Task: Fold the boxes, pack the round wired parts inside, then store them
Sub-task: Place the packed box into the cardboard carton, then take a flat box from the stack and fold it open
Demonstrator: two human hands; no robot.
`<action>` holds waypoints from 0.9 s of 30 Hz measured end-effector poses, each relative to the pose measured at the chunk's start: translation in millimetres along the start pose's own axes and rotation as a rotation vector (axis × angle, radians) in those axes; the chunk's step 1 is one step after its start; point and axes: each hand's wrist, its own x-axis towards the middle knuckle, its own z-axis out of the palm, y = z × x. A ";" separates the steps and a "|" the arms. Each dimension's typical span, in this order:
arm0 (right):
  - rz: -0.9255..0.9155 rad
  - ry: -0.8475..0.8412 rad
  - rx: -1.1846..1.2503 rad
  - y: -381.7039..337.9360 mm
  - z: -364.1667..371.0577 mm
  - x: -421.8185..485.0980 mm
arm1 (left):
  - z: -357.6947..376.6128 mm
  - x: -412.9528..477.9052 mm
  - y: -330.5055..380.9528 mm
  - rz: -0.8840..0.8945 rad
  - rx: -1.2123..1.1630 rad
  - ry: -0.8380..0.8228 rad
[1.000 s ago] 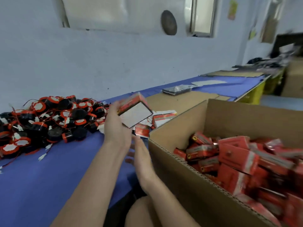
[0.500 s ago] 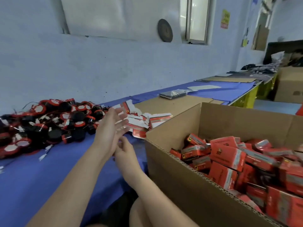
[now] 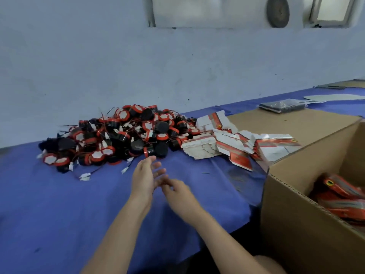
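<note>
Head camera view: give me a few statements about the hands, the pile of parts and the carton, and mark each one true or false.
1. The left hand and right hand hold nothing. True.
2. The flat boxes lie between the pile and the carton. True.
3. The pile sits inside the carton. False: it lies on the blue table.
4. The carton holds red boxes. True.
5. The right hand rests on the carton's rim. False: it hovers over the table beside the left hand, apart from the carton.
</note>
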 end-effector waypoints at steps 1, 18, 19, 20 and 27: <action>0.008 0.003 0.003 4.3 -0.9 7.7 | -4.1 7.3 -5.5 0.014 0.039 0.010; 0.138 0.241 -0.053 30.8 -30.6 109.3 | 18.9 152.5 -50.1 0.507 1.369 -0.006; 0.146 0.247 -0.053 32.3 -32.4 111.3 | 23.3 158.8 -52.7 0.499 1.441 -0.012; 0.155 0.249 -0.051 34.2 -34.4 112.9 | 27.2 164.3 -55.1 0.481 1.487 -0.011; 0.208 0.275 -0.023 43.1 -49.5 117.3 | 31.3 174.3 -75.4 0.547 1.426 0.078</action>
